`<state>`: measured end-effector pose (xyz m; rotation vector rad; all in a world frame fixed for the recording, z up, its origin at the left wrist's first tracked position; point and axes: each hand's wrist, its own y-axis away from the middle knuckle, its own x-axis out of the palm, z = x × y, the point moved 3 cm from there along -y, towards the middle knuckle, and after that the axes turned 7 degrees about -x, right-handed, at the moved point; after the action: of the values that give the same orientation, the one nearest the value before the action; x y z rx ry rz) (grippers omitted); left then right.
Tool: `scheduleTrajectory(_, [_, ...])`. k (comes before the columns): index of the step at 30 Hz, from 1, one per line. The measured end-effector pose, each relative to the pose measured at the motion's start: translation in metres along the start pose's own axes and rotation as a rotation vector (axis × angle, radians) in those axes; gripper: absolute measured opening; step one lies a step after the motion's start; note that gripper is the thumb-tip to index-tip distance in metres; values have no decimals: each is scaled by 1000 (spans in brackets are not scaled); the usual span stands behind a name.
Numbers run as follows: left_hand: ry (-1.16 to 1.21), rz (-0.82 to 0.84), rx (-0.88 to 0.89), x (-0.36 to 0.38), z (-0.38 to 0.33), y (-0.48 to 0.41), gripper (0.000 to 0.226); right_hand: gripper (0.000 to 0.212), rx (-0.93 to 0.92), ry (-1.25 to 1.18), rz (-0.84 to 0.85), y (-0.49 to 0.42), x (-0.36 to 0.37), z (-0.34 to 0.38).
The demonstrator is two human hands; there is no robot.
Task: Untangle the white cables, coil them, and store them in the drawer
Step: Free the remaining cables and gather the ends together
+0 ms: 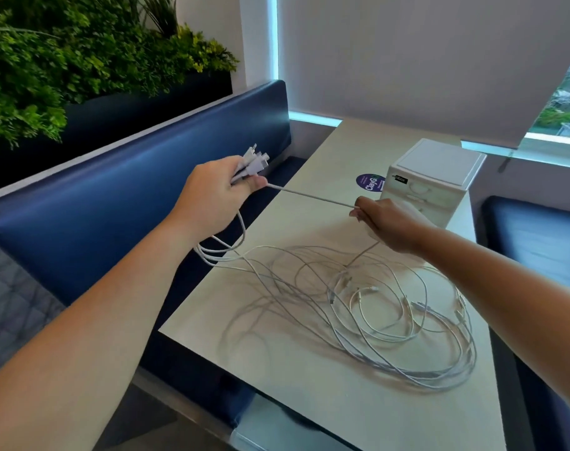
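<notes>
A loose tangle of white cables [368, 314] lies spread over the pale table [231, 327]. My left hand [218, 193], held past the table's left edge above the bench, grips a bunch of cable plug ends [256, 161] that stick out beyond its fingers. One cable [312, 198] runs taut from that hand to my right hand [387, 222], which pinches it in curled fingers above the table. Behind my right hand stands a small white drawer unit [439, 170], its drawers closed and the lowest partly hidden.
A blue padded bench [121, 190] runs along the table's left side, with green plants [65, 60] in a dark planter behind it. A round purple sticker [368, 182] sits on the table by the drawer unit. Another blue seat [537, 236] is at the right. A window blind hangs behind.
</notes>
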<state>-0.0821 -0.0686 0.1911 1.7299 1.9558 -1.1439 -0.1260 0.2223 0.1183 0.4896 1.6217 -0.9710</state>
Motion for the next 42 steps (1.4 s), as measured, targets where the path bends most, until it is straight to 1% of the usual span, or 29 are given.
scheduleTrajectory(3, [-18,-39,-21,-10,7,4,34,62,-2,-3,11,-10,8,-3])
scheduleTrajectory(6, [-4,-175,-91,-37,16,2,21,62,67,3,23,-2,12,-21])
scheduleTrajectory(7, [-8,-225,-112,-48,21,1,20,61,102,8,25,4,13,-29])
scheduleTrajectory(8, [-19,-249,-123,-57,25,1,21,64,130,10,25,11,14,-37])
scheduleTrajectory(9, [-29,-249,-123,-62,28,1,21,72,142,6,20,15,15,-41])
scheduleTrajectory(11, [-36,-251,-115,-65,28,3,31,86,133,-3,23,13,18,-44])
scheduleTrajectory(12, [-28,-266,-114,-66,27,4,35,88,144,-18,27,11,19,-44])
scheduleTrajectory(13, [-12,-289,-111,-68,26,5,35,83,150,-34,21,9,20,-45])
scheduleTrajectory(15, [1,-332,-105,-75,28,4,26,62,175,-30,40,11,19,-48])
scheduleTrajectory(16, [-1,-344,-105,-78,30,4,23,58,175,-10,57,15,18,-48])
scheduleTrajectory(19, [22,-380,-117,-84,38,2,20,57,156,103,141,34,20,-49])
scheduleTrajectory(20, [18,-393,-133,-84,41,2,23,54,156,133,187,42,23,-47])
scheduleTrajectory(22, [-21,-376,-155,-83,45,-2,32,44,158,163,275,58,32,-44])
scheduleTrajectory(24, [-29,-360,-153,-78,49,-4,35,39,141,191,355,74,40,-37])
scheduleTrajectory(27, [-27,-347,-167,-69,51,-8,24,37,114,192,411,96,49,-26])
scheduleTrajectory(29, [-26,-329,-186,-64,54,-12,26,38,79,212,394,112,54,-22])
scheduleTrajectory(31, [-33,-311,-210,-57,58,-17,27,40,84,222,384,130,59,-22])
scheduleTrajectory(32, [-41,-297,-215,-53,59,-18,26,45,84,209,358,138,60,-21])
scheduleTrajectory(35, [-33,-263,-191,-43,58,-23,25,63,-4,149,271,159,59,-14])
scheduleTrajectory(37, [-57,-247,-183,-37,56,-24,28,64,-7,106,248,168,54,-3])
scheduleTrajectory(38, [-74,-234,-190,-33,56,-25,28,67,28,67,251,174,53,0])
scheduleTrajectory(40, [-98,-192,-195,-26,56,-24,26,81,157,-51,348,180,50,3])
scheduleTrajectory(42, [-123,-136,-199,-19,56,-21,27,85,293,-162,414,186,50,4])
